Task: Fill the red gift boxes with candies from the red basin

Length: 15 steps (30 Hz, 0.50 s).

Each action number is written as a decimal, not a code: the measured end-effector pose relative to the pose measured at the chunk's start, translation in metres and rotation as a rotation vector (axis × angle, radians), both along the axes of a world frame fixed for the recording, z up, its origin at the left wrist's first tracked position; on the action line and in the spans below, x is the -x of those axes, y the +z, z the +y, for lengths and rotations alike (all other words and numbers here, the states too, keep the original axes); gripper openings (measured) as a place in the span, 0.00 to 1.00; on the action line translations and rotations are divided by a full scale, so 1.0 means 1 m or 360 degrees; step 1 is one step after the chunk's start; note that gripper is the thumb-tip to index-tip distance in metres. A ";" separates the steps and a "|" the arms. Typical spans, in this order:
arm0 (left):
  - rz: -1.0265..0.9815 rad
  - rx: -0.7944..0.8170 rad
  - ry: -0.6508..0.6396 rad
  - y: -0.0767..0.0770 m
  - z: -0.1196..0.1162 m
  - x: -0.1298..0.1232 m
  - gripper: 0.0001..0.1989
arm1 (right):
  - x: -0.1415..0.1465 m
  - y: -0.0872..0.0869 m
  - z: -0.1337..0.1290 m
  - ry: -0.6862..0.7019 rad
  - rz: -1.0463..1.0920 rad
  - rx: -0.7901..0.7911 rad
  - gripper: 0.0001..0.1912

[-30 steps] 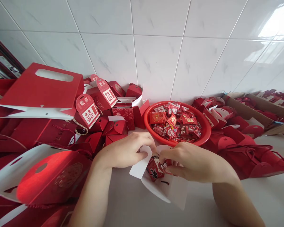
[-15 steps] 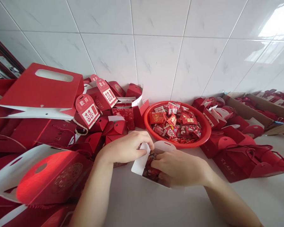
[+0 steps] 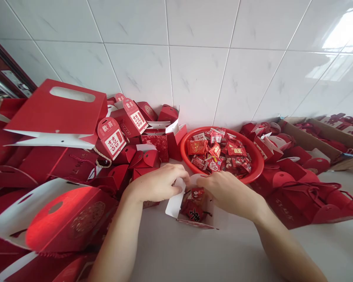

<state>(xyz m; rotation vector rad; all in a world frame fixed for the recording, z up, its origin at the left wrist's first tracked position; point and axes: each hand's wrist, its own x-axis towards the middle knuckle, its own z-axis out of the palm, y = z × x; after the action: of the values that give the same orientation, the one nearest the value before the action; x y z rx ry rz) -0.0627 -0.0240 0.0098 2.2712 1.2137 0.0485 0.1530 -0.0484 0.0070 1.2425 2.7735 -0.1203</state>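
A small open gift box (image 3: 174, 205) with white insides stands on the table in front of me. Red-wrapped candies (image 3: 192, 209) lie in its bottom. My left hand (image 3: 160, 183) is closed on the box's left and far side, thumb by the white flap. At the far right edge, my right hand (image 3: 235, 194) has its fingers bent and closed on the rounded flap; its fingertips are partly hidden. Just behind the box is a red plastic basket (image 3: 257, 166) heaped with wrapped candies (image 3: 214, 149).
Red gift boxes (image 3: 114, 137) are piled on the left, one large box (image 3: 61, 111) on top. More red boxes (image 3: 294, 196) crowd the right side, near a cardboard carton (image 3: 297, 135). A tiled wall (image 3: 200, 82) rises behind the grey-white table (image 3: 170, 250).
My right hand has come up out of the box to its far right flap, uncovering the candies within. My left hand stays at the box. The view has shifted slightly.
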 end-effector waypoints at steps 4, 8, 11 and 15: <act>0.0029 0.0010 0.0040 0.001 -0.001 -0.001 0.16 | 0.002 0.002 -0.003 0.0010 0.0005 -0.0081 0.15; 0.0003 -0.0010 -0.0001 -0.001 0.000 -0.002 0.16 | 0.010 -0.009 -0.002 0.0102 -0.0110 -0.0083 0.15; 0.0032 -0.0018 0.0001 -0.002 0.001 -0.003 0.15 | 0.012 -0.016 0.000 0.0121 -0.0063 -0.0049 0.16; 0.0046 -0.0019 0.0003 -0.001 0.000 -0.003 0.14 | 0.013 -0.019 0.001 0.0181 0.0069 -0.0046 0.18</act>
<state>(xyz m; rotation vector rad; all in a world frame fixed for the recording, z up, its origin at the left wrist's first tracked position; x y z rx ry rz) -0.0600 -0.0238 0.0085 2.2884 1.2337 0.0242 0.1400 -0.0475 -0.0118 1.0974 2.8853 -0.0992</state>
